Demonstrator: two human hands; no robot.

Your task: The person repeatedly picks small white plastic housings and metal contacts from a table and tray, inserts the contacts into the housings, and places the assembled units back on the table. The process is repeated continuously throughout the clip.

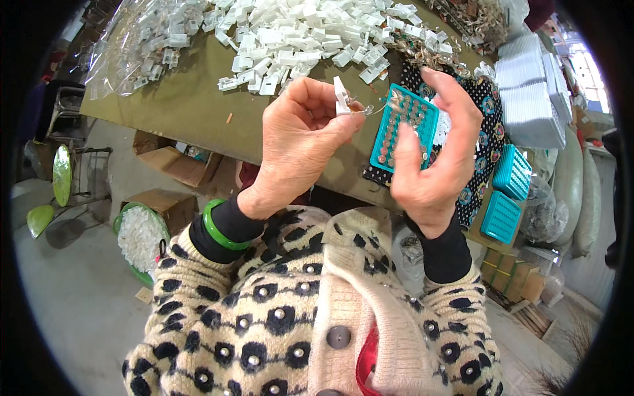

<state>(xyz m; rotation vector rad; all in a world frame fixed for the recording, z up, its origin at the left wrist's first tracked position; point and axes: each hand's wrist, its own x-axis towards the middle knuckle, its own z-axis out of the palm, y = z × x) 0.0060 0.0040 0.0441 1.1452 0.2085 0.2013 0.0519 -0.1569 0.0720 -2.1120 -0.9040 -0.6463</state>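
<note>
Near the middle, my left hand [294, 142] is closed, with thumb and fingers pinching a small white plastic casing [341, 99]. A thin coiled wire [368, 109] sticks out of the casing toward the right. My right hand [439, 152] hovers over the near right part of a teal tray [380, 153], its thumb and forefinger spread wide apart with nothing plainly between them. Rows of small round metal pieces [396, 122] sit in the tray, which lies on a dark patterned cloth [472, 191]. My right hand's other fingers are partly hidden.
A big heap of white plastic casings [297, 39] covers the table's [178, 112] far side. Beside it are a clear bag of parts [155, 46] and tangled metal bits [436, 46]. White trays [528, 92] and teal trays [505, 214] stand at right; a green basin [146, 274] is at left.
</note>
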